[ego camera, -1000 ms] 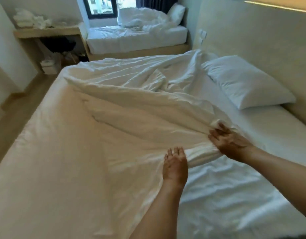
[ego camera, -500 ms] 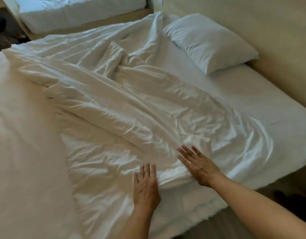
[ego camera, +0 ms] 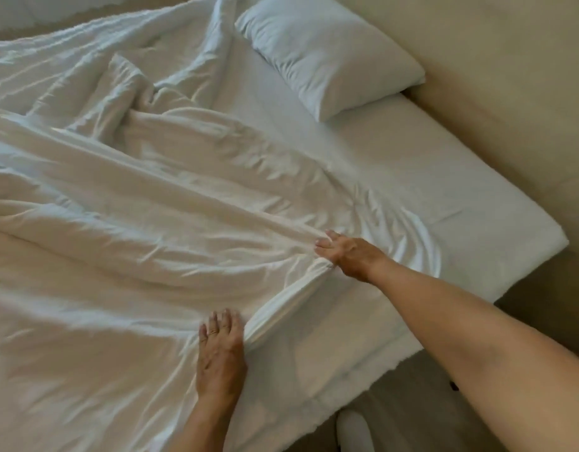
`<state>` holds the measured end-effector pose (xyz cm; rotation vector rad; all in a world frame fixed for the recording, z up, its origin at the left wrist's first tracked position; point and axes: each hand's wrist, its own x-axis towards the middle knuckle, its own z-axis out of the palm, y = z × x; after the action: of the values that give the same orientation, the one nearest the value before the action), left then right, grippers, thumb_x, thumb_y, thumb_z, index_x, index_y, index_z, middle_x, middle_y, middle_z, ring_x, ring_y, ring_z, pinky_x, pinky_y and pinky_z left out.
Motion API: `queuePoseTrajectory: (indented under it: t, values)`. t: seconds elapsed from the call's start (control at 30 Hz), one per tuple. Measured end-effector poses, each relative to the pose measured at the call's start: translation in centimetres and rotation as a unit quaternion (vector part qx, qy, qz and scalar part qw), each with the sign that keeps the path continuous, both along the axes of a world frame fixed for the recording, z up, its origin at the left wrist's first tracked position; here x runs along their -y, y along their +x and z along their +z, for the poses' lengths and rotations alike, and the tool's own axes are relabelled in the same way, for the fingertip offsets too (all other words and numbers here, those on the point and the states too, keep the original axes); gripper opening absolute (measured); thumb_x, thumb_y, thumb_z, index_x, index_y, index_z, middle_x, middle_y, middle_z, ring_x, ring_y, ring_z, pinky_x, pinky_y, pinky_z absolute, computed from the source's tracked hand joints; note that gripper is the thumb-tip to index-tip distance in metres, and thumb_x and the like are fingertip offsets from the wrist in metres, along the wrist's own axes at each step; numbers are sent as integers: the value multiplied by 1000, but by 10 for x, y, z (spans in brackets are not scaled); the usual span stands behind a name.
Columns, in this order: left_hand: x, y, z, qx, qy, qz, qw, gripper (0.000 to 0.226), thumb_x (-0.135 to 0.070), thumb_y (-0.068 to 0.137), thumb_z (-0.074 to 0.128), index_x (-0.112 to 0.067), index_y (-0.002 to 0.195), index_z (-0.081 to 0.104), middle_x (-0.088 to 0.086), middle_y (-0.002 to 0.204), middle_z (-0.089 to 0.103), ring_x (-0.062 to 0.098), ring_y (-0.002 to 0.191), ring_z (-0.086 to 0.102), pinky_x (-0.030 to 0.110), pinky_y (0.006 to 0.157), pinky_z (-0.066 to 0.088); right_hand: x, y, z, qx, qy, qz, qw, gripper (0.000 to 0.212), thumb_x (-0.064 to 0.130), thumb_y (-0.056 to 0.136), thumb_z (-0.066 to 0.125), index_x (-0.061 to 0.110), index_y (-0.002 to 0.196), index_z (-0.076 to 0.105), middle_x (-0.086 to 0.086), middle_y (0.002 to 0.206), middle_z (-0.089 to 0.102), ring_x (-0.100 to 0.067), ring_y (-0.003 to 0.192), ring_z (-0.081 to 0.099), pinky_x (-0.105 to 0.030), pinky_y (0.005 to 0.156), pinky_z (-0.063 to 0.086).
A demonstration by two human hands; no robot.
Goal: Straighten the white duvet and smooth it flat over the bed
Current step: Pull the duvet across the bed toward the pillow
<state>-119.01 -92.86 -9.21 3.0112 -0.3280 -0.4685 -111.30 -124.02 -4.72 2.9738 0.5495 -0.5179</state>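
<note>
The white duvet (ego camera: 144, 243) lies rumpled across the bed, with long creases and a bunched fold near its far end. Its near edge forms a thick folded rim running between my two hands. My left hand (ego camera: 221, 357) lies flat on the duvet beside that rim, fingers straight. My right hand (ego camera: 346, 254) is further along the rim toward the pillow, with fingers curled into the fabric. Taut creases fan out from it. The bare white sheet (ego camera: 428, 177) shows to the right of the duvet.
A white pillow (ego camera: 327, 53) lies at the head of the bed against the beige headboard wall (ego camera: 496, 93). The mattress corner (ego camera: 555, 243) and the floor (ego camera: 539, 308) are at right. A white object (ego camera: 350, 429) sits on the floor by my legs.
The view has tilted down and moved closer to the bed. My right hand went from lying flat to curling into the duvet's edge. My left hand stays flat on the duvet.
</note>
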Motion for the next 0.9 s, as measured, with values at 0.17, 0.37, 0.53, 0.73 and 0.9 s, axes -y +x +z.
queuePoseTrajectory:
  t: [0.17, 0.37, 0.53, 0.73, 0.9]
  values:
    - [107, 27, 44, 25, -45, -34, 998, 78, 7, 84, 37, -14, 155, 14, 9, 162, 10, 29, 149, 3, 38, 119, -4, 106, 29, 49, 158, 1, 96, 983, 51, -23, 73, 56, -1, 118, 66, -16, 126, 64, -43, 117, 58, -52, 87, 55]
    - [226, 0, 49, 24, -85, -131, 987, 76, 10, 89, 33, -13, 155, 3, 8, 163, 2, 25, 149, -4, 37, 120, -6, 228, -53, 46, 127, -79, -16, 989, 66, -21, 82, 44, 2, 143, 42, -12, 153, 37, -39, 141, 30, -45, 114, 28]
    - [232, -33, 15, -35, -40, -154, 987, 71, 2, 95, 27, -18, 154, -7, 6, 162, -7, 26, 148, -12, 43, 121, -4, 204, -111, -10, -16, -82, -91, 992, 97, 15, 87, 56, 16, 151, -18, -5, 161, -18, -27, 147, -19, -44, 120, -8]
    - [211, -39, -22, 52, -37, -131, 989, 95, 0, 85, 50, -24, 154, -12, 3, 161, -12, 23, 147, -15, 48, 119, -7, 160, -89, -43, -27, -20, -46, 998, 86, -11, 87, 35, 20, 155, -8, -1, 162, -15, -25, 148, -15, -42, 120, -8]
    - [96, -45, -28, 62, 17, -30, 997, 99, 10, 74, 47, -18, 154, -3, 3, 162, 2, 23, 149, -1, 52, 118, 3, 178, -110, -36, -78, -62, -43, 994, 79, -18, 90, 26, 16, 155, -4, -3, 162, -11, -26, 149, -11, -34, 119, -7]
